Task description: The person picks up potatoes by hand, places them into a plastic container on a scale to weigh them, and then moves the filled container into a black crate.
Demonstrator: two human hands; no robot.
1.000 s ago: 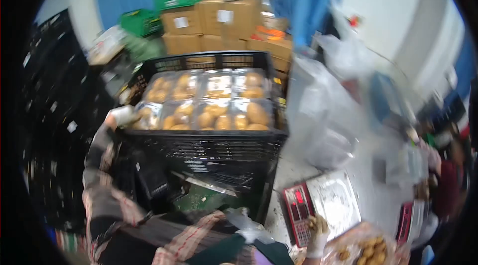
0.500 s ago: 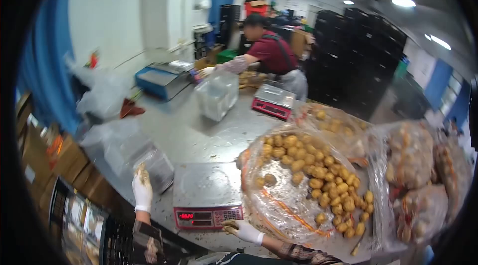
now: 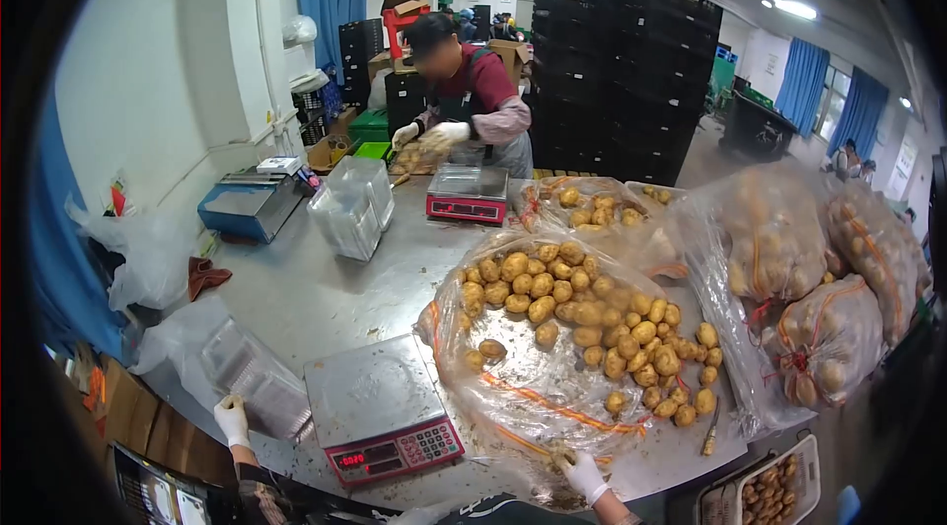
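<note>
My left hand, in a white glove, is at the near left edge of a stack of clear plastic containers, its fingers closed on the rim. The containers lie partly in a thin plastic bag. My right hand, gloved with dirty fingertips, is at the near edge of a large clear plastic bag, fingers closed on the film. The opened-out bag holds many potatoes. Between my hands stands a digital scale with a bare metal pan and lit red digits.
Across the table a co-worker in gloves handles potatoes beside a second scale and more containers. Full potato sacks stand at right. A knife lies near the right edge; a crate of potatoes is below.
The view has swung to the right. My left hand has come to the container stack's edge. My right hand has left the scale's front and moved right to the potato bag.
</note>
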